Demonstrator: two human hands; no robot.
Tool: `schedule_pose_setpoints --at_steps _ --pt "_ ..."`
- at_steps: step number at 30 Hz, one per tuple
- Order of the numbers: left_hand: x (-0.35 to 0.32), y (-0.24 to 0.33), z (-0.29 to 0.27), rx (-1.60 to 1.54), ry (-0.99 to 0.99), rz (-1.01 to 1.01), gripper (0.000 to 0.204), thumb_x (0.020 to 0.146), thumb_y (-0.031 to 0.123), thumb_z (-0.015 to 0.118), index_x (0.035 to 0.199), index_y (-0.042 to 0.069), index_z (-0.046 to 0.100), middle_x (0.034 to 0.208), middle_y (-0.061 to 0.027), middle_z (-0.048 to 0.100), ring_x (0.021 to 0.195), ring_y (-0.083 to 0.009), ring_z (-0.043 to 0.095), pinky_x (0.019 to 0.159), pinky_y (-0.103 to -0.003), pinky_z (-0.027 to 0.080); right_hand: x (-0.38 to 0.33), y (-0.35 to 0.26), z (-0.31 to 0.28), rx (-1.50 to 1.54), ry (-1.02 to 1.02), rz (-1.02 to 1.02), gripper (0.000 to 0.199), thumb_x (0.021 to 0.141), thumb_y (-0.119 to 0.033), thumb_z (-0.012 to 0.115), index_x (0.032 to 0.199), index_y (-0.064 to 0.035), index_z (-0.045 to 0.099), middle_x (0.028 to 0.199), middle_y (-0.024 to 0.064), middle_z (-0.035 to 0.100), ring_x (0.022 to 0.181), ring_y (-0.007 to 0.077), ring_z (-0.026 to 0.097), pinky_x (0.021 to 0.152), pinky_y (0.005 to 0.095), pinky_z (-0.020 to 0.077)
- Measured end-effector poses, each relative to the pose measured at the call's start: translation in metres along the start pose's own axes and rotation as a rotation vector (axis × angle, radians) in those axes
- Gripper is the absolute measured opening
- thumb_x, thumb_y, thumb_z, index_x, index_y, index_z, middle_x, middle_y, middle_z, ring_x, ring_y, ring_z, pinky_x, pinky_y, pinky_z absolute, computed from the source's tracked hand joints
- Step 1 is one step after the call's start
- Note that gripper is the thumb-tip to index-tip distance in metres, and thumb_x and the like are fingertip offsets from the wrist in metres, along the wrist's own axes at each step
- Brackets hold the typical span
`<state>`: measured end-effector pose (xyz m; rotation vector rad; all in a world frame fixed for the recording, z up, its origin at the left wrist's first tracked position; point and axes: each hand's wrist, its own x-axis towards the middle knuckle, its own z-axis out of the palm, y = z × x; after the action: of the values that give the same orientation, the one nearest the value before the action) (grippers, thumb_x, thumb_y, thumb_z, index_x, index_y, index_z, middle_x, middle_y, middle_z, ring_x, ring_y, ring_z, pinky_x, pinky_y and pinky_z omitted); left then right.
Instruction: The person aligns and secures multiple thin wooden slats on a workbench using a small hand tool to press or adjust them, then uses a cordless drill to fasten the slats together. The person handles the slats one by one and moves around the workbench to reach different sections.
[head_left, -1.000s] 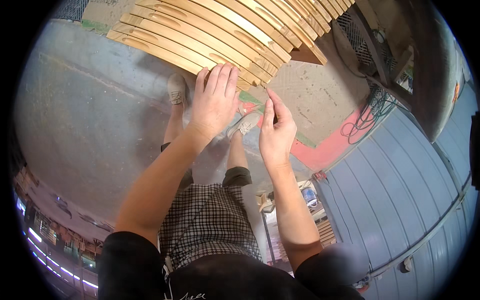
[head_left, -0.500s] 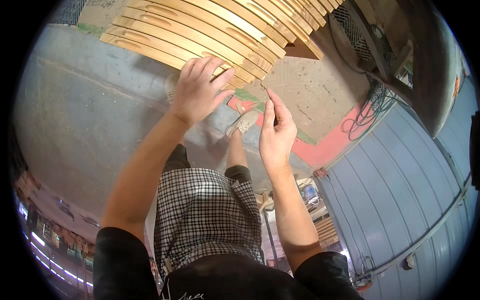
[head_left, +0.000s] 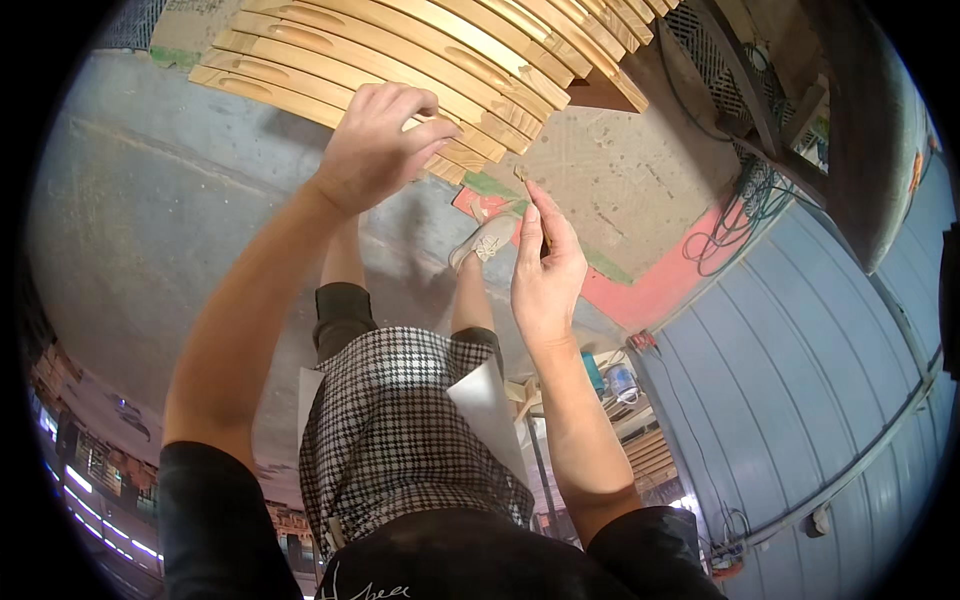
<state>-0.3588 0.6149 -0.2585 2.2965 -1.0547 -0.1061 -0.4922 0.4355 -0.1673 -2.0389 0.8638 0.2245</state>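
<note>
On the far left, low down, are rows of bright lights (head_left: 85,500), and next to them is the big grey floor (head_left: 150,260). Up at the top, long pale wooden strips (head_left: 400,50) lie side by side in a row, and some have long scooped-out dips in them. The left hand (head_left: 375,150) is at the near edge of these strips. Its fingers are bent, with a gap between them and the thumb, but I cannot tell if it grips any wood. Below it is a black and white checked apron (head_left: 400,430). Then comes a light shoe (head_left: 485,243) with laces. A thin little tool (head_left: 520,174) pokes up just past the ends of the strips, not touching them. The right hand (head_left: 550,265) pinches it between thumb and fingers. Behind the tool is a brown sheet (head_left: 610,170) on the floor, with a red band (head_left: 650,290) beside it. Farther right, a green cord (head_left: 715,240) lies in loops near a blue-grey wall (head_left: 780,370), and a big dark curved thing (head_left: 865,140) hangs above.
</note>
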Motion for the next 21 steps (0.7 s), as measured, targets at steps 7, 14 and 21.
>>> schedule_pose_setpoints --at_steps 7,14,21 --pt "-0.025 -0.012 -0.014 0.075 -0.033 -0.008 0.047 0.084 0.022 0.074 0.129 0.017 0.063 0.129 -0.0044 0.060 0.121 -0.0281 0.056 0.104 -0.045 0.042 0.001 0.000 0.028 -0.244 -0.034 -0.184 0.032 0.100 -0.015 0.061 0.131 -0.0171 0.067 0.092 0.0121 0.062 0.078 0.0292 0.064 0.070 0.0402 0.0540" --pt "-0.045 -0.010 -0.013 0.149 -0.119 -0.023 0.063 0.088 0.023 0.069 0.148 0.016 0.051 0.151 -0.0036 0.049 0.140 -0.0261 0.044 0.119 -0.050 0.032 0.020 0.006 0.052 -0.425 -0.008 -0.378 0.037 0.094 -0.016 0.066 0.131 -0.0221 0.065 0.084 0.0092 0.054 0.070 0.0284 0.062 0.059 0.0417 0.0486" --pt "-0.060 -0.012 -0.010 0.122 -0.031 -0.113 0.065 0.086 0.021 0.070 0.147 0.011 0.049 0.149 -0.0042 0.048 0.141 -0.0271 0.044 0.120 -0.051 0.031 0.010 0.000 0.051 -0.432 -0.084 -0.392 0.041 0.094 -0.015 0.065 0.134 -0.0217 0.064 0.085 0.0098 0.053 0.070 0.0291 0.062 0.060 0.0417 0.0506"
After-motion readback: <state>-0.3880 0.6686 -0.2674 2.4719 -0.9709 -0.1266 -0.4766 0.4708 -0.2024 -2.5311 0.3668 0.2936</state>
